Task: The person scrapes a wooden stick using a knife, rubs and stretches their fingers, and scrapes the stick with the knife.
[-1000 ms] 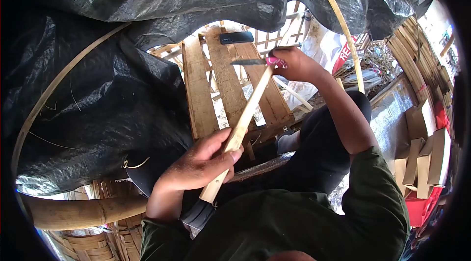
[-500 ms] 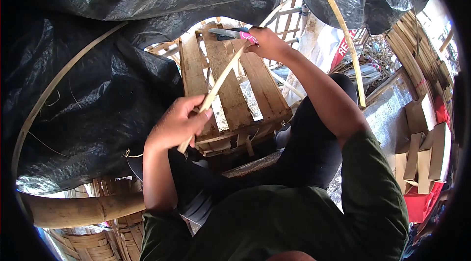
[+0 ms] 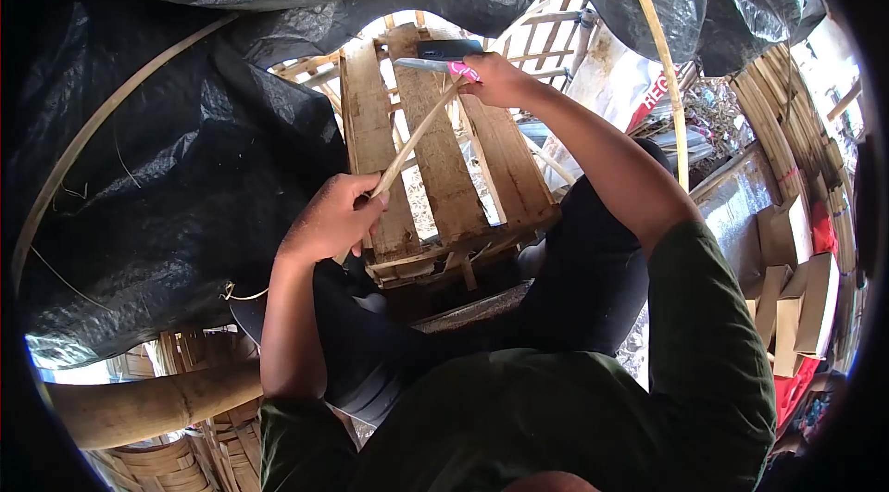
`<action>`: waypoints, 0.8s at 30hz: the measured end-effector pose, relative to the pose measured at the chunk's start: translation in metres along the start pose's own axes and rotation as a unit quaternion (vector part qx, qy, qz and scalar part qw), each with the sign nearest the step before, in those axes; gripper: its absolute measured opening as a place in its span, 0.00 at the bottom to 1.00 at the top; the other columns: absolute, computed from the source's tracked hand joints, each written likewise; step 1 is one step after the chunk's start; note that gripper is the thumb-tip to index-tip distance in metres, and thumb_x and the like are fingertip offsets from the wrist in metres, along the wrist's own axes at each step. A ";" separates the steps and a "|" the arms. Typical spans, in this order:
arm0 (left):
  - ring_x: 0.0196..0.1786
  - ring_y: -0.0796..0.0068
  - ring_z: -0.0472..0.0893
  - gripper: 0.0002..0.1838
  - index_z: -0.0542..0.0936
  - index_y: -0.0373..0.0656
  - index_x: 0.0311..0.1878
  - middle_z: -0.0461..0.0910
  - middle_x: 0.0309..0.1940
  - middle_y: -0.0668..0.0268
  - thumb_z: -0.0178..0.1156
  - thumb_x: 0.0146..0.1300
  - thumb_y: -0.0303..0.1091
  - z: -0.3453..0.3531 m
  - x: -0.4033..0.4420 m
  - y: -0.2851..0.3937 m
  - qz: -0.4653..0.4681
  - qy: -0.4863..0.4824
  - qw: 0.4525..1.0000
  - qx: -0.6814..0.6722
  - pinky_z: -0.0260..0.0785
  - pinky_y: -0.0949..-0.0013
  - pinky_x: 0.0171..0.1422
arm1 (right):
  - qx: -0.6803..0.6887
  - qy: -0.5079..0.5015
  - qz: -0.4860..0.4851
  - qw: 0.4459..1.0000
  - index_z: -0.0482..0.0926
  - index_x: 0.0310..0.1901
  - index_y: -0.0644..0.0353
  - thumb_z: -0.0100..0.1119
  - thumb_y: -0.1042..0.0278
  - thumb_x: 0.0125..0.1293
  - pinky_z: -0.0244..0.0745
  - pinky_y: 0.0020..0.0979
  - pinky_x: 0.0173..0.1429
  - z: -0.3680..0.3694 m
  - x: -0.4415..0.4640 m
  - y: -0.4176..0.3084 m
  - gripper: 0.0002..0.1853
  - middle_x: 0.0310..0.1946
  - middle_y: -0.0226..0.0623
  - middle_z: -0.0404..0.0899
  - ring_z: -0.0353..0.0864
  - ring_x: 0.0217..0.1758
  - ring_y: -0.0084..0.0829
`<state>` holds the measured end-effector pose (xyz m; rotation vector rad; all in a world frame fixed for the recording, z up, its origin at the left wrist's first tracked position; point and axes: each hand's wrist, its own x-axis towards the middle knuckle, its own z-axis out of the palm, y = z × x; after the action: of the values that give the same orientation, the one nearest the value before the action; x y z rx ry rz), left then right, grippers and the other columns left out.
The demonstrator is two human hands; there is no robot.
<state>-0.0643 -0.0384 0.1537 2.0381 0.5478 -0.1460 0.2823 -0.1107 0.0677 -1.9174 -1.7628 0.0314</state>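
Note:
My left hand [image 3: 341, 217] is closed around the lower part of a thin, pale wooden strip [image 3: 415, 138]. The strip slants up and to the right, and its upper end meets my right hand [image 3: 497, 81]. That hand is closed on a knife with a pink-patterned handle [image 3: 465, 73]. The knife's blade [image 3: 421, 64] points left, above the slatted wooden bench [image 3: 449, 186]. A dark phone [image 3: 448, 49] lies at the bench's far end, just behind the blade.
Black plastic sheeting [image 3: 167, 168] hangs at the left and overhead. A curved bamboo strip [image 3: 656, 29] comes down at the right. Cardboard pieces [image 3: 798, 316] stand at the far right. A thick bamboo pole [image 3: 157, 404] lies at the lower left.
Both hands have moved left and away from my body, with the strip and knife. The strip now shows its narrow side and its lower end has left my lap.

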 end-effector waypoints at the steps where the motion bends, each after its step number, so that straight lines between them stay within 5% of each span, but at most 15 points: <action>1: 0.16 0.80 0.76 0.10 0.77 0.33 0.38 0.76 0.19 0.66 0.53 0.72 0.31 0.000 0.004 -0.005 0.005 0.007 1.000 0.002 0.68 0.73 0.21 | 0.006 0.005 -0.015 1.000 0.76 0.39 0.64 0.71 0.59 0.60 0.75 0.48 0.44 0.001 0.002 0.003 0.18 0.34 0.54 0.81 0.82 0.43 0.56; 4: 0.23 0.81 0.77 0.08 0.79 0.33 0.38 0.76 0.22 0.66 0.55 0.70 0.29 0.002 0.025 -0.036 0.039 -0.011 0.999 0.009 0.66 0.76 0.18 | -0.033 -0.084 0.027 0.995 0.74 0.41 0.63 0.72 0.58 0.61 0.75 0.42 0.42 0.001 0.005 0.016 0.19 0.32 0.51 0.80 0.82 0.38 0.50; 6: 0.27 0.74 0.80 0.08 0.78 0.32 0.38 0.78 0.26 0.61 0.59 0.67 0.29 0.001 0.035 -0.052 0.028 -0.049 0.998 0.017 0.72 0.68 0.24 | -0.010 -0.073 0.003 0.997 0.75 0.39 0.64 0.70 0.58 0.62 0.74 0.43 0.41 0.015 0.007 0.028 0.18 0.30 0.50 0.79 0.81 0.36 0.47; 8: 0.31 0.59 0.81 0.08 0.77 0.31 0.37 0.79 0.27 0.55 0.61 0.64 0.28 0.004 0.042 -0.057 0.076 -0.012 0.969 0.237 0.75 0.59 0.38 | -0.027 -0.154 -0.028 0.987 0.74 0.38 0.64 0.69 0.58 0.64 0.73 0.44 0.40 0.011 0.010 0.016 0.18 0.31 0.50 0.79 0.81 0.36 0.48; 9: 0.39 0.46 0.79 0.08 0.76 0.32 0.40 0.79 0.33 0.50 0.61 0.61 0.26 0.007 0.043 -0.059 0.068 0.007 0.973 0.220 0.72 0.54 0.51 | -0.005 -0.147 -0.023 0.989 0.73 0.39 0.64 0.67 0.59 0.65 0.72 0.45 0.40 0.015 0.008 0.013 0.17 0.31 0.51 0.78 0.80 0.35 0.49; 15: 0.54 0.49 0.76 0.14 0.75 0.37 0.50 0.75 0.47 0.52 0.60 0.60 0.25 0.039 0.067 -0.092 0.133 0.204 0.927 0.286 0.70 0.53 0.56 | 0.002 -0.163 0.012 0.987 0.72 0.43 0.68 0.61 0.59 0.69 0.74 0.47 0.42 0.034 0.011 0.008 0.17 0.31 0.55 0.79 0.83 0.38 0.51; 24: 0.50 0.54 0.77 0.08 0.78 0.37 0.44 0.75 0.42 0.57 0.59 0.67 0.32 0.065 0.112 -0.102 0.080 0.229 0.920 0.308 0.72 0.53 0.53 | 0.055 -0.115 0.117 0.985 0.75 0.44 0.65 0.48 0.58 0.77 0.73 0.50 0.42 0.051 0.025 0.017 0.16 0.32 0.58 0.79 0.82 0.37 0.58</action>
<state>-0.0013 -0.0148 0.0030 2.7497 0.6737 0.3062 0.2829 -0.0689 0.0259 -2.0966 -1.6259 0.4417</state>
